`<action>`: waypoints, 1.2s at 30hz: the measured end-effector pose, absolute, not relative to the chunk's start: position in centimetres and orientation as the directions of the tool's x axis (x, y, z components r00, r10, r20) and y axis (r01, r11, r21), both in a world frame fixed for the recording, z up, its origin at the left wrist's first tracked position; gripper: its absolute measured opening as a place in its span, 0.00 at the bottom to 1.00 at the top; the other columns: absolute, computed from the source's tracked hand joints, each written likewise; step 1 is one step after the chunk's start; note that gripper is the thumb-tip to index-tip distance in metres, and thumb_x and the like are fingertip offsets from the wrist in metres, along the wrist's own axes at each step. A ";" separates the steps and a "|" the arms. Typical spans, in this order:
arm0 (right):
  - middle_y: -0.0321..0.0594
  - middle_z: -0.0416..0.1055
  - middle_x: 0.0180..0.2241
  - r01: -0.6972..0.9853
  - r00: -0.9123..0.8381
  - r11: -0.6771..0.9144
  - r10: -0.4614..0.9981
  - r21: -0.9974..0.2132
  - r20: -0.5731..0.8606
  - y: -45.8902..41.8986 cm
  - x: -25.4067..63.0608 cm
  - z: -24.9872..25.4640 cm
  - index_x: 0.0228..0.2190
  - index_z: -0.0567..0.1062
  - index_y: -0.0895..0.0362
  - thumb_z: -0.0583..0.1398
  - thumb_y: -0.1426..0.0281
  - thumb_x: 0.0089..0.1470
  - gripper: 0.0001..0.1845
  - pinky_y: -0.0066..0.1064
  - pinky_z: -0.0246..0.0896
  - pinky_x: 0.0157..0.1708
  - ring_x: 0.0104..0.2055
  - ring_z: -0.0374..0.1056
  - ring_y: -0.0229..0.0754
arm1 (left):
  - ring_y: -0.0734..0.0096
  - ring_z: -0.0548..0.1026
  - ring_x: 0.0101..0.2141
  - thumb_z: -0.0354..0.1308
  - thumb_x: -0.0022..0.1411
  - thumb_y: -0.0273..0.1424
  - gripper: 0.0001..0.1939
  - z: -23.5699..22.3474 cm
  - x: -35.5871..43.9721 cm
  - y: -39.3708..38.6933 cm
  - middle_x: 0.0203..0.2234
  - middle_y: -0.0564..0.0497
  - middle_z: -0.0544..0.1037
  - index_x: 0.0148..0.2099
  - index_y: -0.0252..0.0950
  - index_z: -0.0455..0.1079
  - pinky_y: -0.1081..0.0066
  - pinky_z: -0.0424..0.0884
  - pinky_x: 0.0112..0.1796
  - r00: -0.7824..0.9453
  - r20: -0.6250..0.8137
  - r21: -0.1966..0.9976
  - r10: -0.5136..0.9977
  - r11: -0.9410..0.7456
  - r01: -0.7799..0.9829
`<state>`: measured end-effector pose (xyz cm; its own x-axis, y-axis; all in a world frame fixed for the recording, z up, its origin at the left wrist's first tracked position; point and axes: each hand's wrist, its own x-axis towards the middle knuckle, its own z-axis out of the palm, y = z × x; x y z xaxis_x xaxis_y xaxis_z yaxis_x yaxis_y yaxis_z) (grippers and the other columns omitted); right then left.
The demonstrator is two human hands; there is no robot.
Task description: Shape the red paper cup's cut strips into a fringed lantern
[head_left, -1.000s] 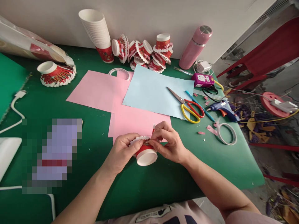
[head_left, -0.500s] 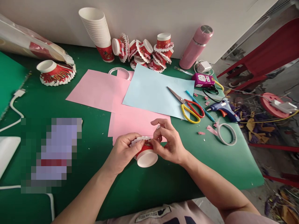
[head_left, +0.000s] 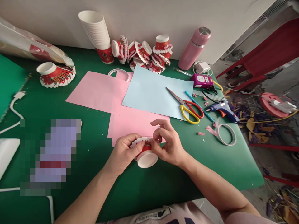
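Grips a red paper cup (head_left: 147,159) by its folded white edge with the left hand (head_left: 125,151), thumb pressed over the folds and fingers closed behind. Touches the cup's other side with the right hand (head_left: 169,144), bending the fingertips in near the thumb and lifting the index finger in a curve; cannot tell from this angle whether anything is pinched there. Keeps the cup tilted, with its white round end toward the body, over the near part of the green table (head_left: 93,174). Shows just beyond the hands overlapping pink sheets (head_left: 137,123), partly covered by a light blue sheet (head_left: 149,90). Has scissors (head_left: 175,95) lying across the blue sheet's right part, beside a thin blue stick (head_left: 208,115). Includes farther right a blue glue gun (head_left: 223,109), near a roll of white tape (head_left: 234,137), and a purple box (head_left: 202,80). Displays at the back, from left to right, a tall stack of cups (head_left: 97,34), a cluster of fringed red cups (head_left: 144,49) and a pink bottle (head_left: 195,49). Holds at far left a lone fringed cup (head_left: 53,74) beside plastic packaging (head_left: 37,46).
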<state>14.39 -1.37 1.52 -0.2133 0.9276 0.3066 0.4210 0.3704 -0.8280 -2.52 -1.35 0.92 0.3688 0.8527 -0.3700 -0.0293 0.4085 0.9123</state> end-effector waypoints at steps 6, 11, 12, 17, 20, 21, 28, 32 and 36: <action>0.48 0.64 0.36 0.443 -0.215 0.389 0.921 -0.808 0.326 -1.4 14.4 1.5 0.21 0.60 0.55 0.54 0.79 0.42 0.08 0.27 0.57 0.18 0.45 0.65 0.49 | 0.80 0.62 0.20 0.59 0.56 0.38 0.11 1.2 -2.4 -1.4 0.18 0.57 0.68 0.28 0.35 0.71 0.77 0.59 0.21 0.360 -0.375 0.907 0.854 0.418 -0.048; 0.46 0.63 0.33 0.472 -0.210 0.405 0.914 -0.783 0.346 -1.5 14.2 1.6 0.21 0.59 0.54 0.54 0.79 0.43 0.09 0.27 0.59 0.20 0.45 0.66 0.49 | 0.80 0.62 0.19 0.59 0.56 0.37 0.12 1.1 -2.4 -1.4 0.17 0.57 0.67 0.27 0.34 0.70 0.77 0.59 0.21 0.356 -0.369 0.915 0.858 0.403 -0.022; 0.46 0.63 0.34 0.477 -0.209 0.409 0.913 -0.778 0.351 -1.5 14.2 1.6 0.22 0.59 0.55 0.54 0.79 0.43 0.09 0.28 0.59 0.20 0.45 0.66 0.48 | 0.80 0.62 0.19 0.59 0.56 0.37 0.12 1.1 -2.4 -1.4 0.16 0.57 0.66 0.27 0.34 0.70 0.77 0.58 0.21 0.352 -0.371 0.916 0.859 0.401 -0.015; 0.48 0.64 0.36 0.491 -0.212 0.418 0.908 -0.764 0.361 -1.6 14.2 1.7 0.22 0.60 0.55 0.54 0.79 0.43 0.08 0.28 0.60 0.21 0.43 0.67 0.47 | 0.80 0.63 0.20 0.60 0.55 0.38 0.11 1.0 -2.3 -1.4 0.17 0.57 0.67 0.28 0.35 0.70 0.77 0.59 0.21 0.337 -0.378 0.918 0.862 0.398 0.012; 0.49 0.65 0.38 0.487 -0.218 0.405 0.914 -0.774 0.341 -1.6 14.2 1.9 0.22 0.61 0.56 0.54 0.80 0.42 0.08 0.28 0.60 0.21 0.39 0.68 0.44 | 0.79 0.64 0.21 0.61 0.53 0.37 0.10 1.0 -2.2 -1.5 0.19 0.56 0.68 0.29 0.35 0.71 0.77 0.61 0.22 0.317 -0.392 0.914 0.863 0.405 0.027; 0.50 0.65 0.39 0.482 -0.221 0.396 0.918 -0.781 0.330 -1.6 14.1 1.9 0.22 0.61 0.56 0.54 0.79 0.42 0.08 0.28 0.60 0.21 0.37 0.68 0.43 | 0.78 0.64 0.21 0.61 0.53 0.37 0.10 0.9 -2.2 -1.5 0.19 0.56 0.68 0.29 0.35 0.71 0.77 0.61 0.22 0.308 -0.401 0.910 0.863 0.413 0.030; 0.50 0.65 0.40 0.431 -0.219 0.331 0.941 -0.840 0.259 -1.7 14.0 1.8 0.21 0.63 0.57 0.56 0.79 0.44 0.07 0.27 0.60 0.20 0.35 0.68 0.41 | 0.78 0.65 0.22 0.62 0.50 0.36 0.10 1.2 -2.0 -1.4 0.19 0.55 0.69 0.27 0.34 0.71 0.77 0.62 0.22 0.277 -0.434 0.896 0.857 0.444 0.029; 0.50 0.65 0.41 0.408 -0.252 0.330 0.937 -0.851 0.242 -1.7 14.2 1.7 0.23 0.66 0.57 0.57 0.77 0.47 0.05 0.28 0.62 0.22 0.35 0.67 0.40 | 0.78 0.64 0.21 0.62 0.49 0.36 0.10 1.2 -2.0 -1.4 0.18 0.55 0.68 0.26 0.34 0.70 0.77 0.62 0.22 0.265 -0.438 0.893 0.859 0.450 0.017; 0.49 0.64 0.43 0.394 -0.284 0.317 0.935 -0.862 0.214 -1.7 14.4 1.8 0.25 0.67 0.57 0.57 0.76 0.48 0.04 0.29 0.63 0.23 0.32 0.67 0.37 | 0.78 0.64 0.20 0.62 0.49 0.38 0.11 1.1 -2.1 -1.4 0.17 0.56 0.68 0.26 0.34 0.69 0.76 0.62 0.21 0.256 -0.448 0.888 0.857 0.461 0.011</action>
